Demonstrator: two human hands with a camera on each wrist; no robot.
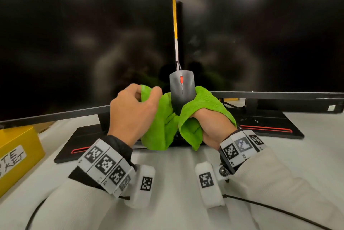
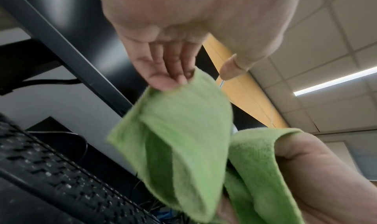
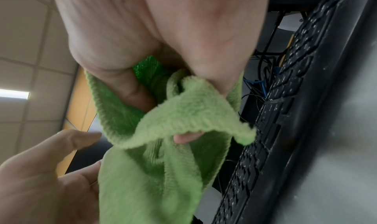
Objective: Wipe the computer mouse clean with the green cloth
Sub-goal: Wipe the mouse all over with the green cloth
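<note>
The right hand is wrapped in the green cloth, through which the mouse is gripped upright above the counter; a cloth corner is pinched by the left hand.

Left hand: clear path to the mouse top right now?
Probably yes. The mouse top is bare, held up in the green cloth by the right hand. The left hand, beside it, only pinches a cloth corner; nothing lies between.
</note>
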